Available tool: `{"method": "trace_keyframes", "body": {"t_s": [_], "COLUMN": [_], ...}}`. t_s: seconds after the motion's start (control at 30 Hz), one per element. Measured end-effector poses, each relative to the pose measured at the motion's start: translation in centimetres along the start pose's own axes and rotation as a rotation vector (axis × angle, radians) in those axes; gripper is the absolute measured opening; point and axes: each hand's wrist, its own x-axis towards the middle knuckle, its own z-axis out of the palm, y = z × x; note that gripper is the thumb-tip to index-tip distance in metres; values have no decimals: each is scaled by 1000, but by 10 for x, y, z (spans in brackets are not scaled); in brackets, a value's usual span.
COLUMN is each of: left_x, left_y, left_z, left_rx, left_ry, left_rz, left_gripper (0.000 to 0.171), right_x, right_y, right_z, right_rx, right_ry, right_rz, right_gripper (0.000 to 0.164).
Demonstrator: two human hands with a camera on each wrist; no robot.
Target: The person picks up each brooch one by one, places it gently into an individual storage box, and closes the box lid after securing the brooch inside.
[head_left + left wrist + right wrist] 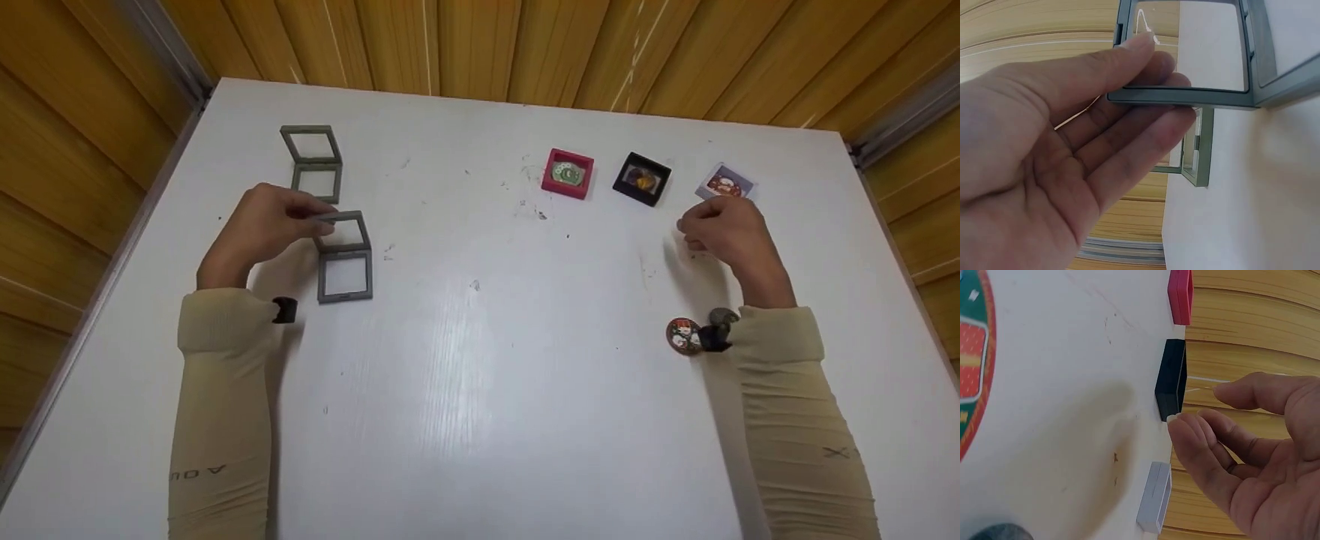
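My left hand (262,229) pinches the raised lid of a grey square display frame (368,275), thumb on one face and fingers on the other. This frame stands hinged open, its lower half on the table and its clear panes showing nothing inside. Just behind it lies a similar olive-green frame (337,182), also hinged open and partly hidden by the left hand. On the right, my right hand (731,232) hovers above the table with loosely bent fingers. A gap shows between its thumb and fingertips (1185,436), with nothing held. Nearest it is a closed white frame (726,184) containing a red-and-white round piece.
A red frame (588,176) with a green disc and a black frame (621,186) stand toward the back right of the white table (480,375). By the right wrist lie a patterned round disc (683,335) and a dark disc (721,316). Wooden panelling (480,49) rises behind.
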Motion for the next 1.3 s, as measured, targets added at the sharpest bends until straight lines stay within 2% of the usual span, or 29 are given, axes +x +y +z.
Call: {"method": "trace_keyframes", "body": {"t_s": [0.33,0.77,1.0,1.3], "left_x": [3,2,2,3], "left_y": [5,8,12,17], "left_z": [3,14,20,25], "left_rx": [-13,-10,-11,14], "left_ry": [9,12,13,12], "left_rz": [27,67,87,109], "left_gripper": [29,25,23,23], "right_x": [-26,-52,-56,-56], "right_y": [27,61,75,80], "right_z": [-22,-40,-45,-39], "right_rx": [-55,-229,-287,-321], "right_ry": [21,-107,-185,-281], "right_rz": [37,49,33,10], "right_gripper": [49,51,52,47]}}
